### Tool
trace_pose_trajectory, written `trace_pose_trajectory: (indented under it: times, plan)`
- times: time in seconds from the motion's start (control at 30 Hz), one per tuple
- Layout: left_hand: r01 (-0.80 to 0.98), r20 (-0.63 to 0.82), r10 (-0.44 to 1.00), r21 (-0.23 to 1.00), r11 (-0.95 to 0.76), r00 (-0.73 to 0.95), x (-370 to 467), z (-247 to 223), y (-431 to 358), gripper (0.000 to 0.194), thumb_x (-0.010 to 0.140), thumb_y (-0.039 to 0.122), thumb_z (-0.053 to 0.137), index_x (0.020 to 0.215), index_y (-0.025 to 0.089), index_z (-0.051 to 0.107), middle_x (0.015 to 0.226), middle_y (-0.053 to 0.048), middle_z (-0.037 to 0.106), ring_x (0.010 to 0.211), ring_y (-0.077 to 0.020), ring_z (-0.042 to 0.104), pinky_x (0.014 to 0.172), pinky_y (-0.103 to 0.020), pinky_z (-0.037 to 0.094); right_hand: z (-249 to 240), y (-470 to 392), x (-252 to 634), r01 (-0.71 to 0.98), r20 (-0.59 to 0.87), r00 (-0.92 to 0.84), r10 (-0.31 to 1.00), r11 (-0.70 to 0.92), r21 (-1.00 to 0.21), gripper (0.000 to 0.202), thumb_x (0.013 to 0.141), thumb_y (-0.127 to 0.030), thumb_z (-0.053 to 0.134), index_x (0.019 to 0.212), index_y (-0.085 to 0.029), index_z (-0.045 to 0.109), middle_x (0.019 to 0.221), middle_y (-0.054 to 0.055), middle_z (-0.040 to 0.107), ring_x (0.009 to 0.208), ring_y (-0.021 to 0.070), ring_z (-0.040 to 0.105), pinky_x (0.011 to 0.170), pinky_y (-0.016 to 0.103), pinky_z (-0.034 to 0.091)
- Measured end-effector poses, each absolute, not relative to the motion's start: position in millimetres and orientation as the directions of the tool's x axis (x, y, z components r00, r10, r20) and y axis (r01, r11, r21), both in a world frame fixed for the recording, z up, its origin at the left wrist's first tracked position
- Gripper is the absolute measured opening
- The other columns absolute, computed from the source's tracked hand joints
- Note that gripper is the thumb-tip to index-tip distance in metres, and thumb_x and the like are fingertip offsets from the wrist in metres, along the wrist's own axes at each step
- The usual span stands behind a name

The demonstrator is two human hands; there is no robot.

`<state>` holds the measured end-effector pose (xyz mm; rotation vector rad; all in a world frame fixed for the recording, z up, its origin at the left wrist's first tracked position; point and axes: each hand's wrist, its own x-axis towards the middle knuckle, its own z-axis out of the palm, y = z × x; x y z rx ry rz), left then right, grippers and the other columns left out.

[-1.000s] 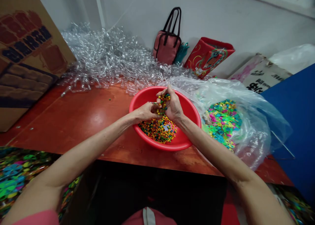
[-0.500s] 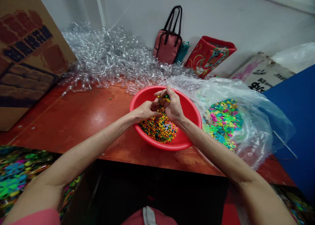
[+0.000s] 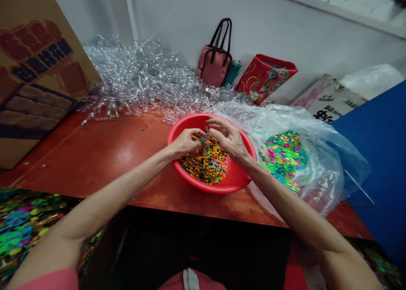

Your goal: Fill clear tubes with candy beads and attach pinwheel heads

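Note:
A red plastic basin [image 3: 238,173] stands on the table, with a layer of small yellow, orange, green and dark beads [image 3: 203,167] in it. Over its left side, my left hand [image 3: 187,142] has its fingers curled round a small clear plastic tube [image 3: 203,142], partly hidden and blurred. My right hand [image 3: 231,141] hovers over the basin's right half, fingers stretched and apart, its fingertips close to the left hand. Among the beads lies a small pale flower-shaped piece [image 3: 215,165].
Clear plastic tubes [image 3: 136,78] are heaped at the back of the reddish table [image 3: 120,154]. A clear bag [image 3: 326,175] with colourful plastic pieces [image 3: 285,154] lies right of the basin. A carton [image 3: 41,78] stands left; a pink bag [image 3: 214,65] and red gift bag [image 3: 266,78] stand behind.
My right hand was cupped with beads in it; it has opened, turned over and moved lower, and the beads have left it. My left hand stays nearly in place.

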<state>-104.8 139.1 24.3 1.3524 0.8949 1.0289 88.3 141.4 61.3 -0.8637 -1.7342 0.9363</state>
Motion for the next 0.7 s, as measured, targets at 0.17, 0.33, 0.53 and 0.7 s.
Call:
trace_pose_trajectory:
  times: [0.17,0.33,0.53,0.7]
  plan:
    - [-0.117,0.141,0.963,0.986,-0.116,0.231,-103,32,134,0.033,0.072,0.029,0.091,0.096,0.017,0.072,0.105,-0.009,0.072,0.08,-0.0191,0.073,0.06,-0.03,0.064,33,148,107,0.312,0.293,-0.374,0.88,0.417,-0.854,0.03,0.084,-0.032,0.073,0.113,-0.023,0.073,0.118,0.008,0.077,0.099,0.0223,0.072,0.095,0.042,0.059]
    - [-0.109,0.131,0.954,0.988,-0.105,0.271,-102,32,132,0.034,0.076,0.033,0.088,0.099,0.017,0.068,0.1,-0.007,0.073,0.079,-0.0204,0.076,0.063,-0.033,0.067,18,153,100,0.255,0.261,-0.481,0.837,0.418,-0.872,0.034,0.086,-0.039,0.076,0.113,-0.019,0.074,0.105,0.006,0.079,0.088,0.0197,0.072,0.085,0.035,0.058]
    - [0.319,0.298,0.917,0.87,-0.375,0.264,-120,35,141,0.031,0.09,0.033,0.078,0.117,0.02,0.075,0.128,-0.012,0.076,0.106,-0.0263,0.077,0.086,-0.04,0.066,25,163,107,0.456,0.221,-0.581,0.784,0.538,-0.709,0.017,0.092,-0.033,0.073,0.101,-0.018,0.073,0.093,0.005,0.076,0.083,0.0188,0.069,0.078,0.032,0.053]
    - [0.65,0.534,0.837,0.595,-0.473,0.119,-134,31,144,0.025,0.091,0.019,0.077,0.117,0.019,0.077,0.124,-0.012,0.078,0.119,-0.0276,0.071,0.109,-0.048,0.055,20,162,78,0.688,-0.058,-0.725,0.686,0.726,-0.013,0.011,0.096,-0.016,0.068,0.095,-0.016,0.079,0.104,0.014,0.078,0.106,0.0292,0.066,0.091,0.041,0.045]
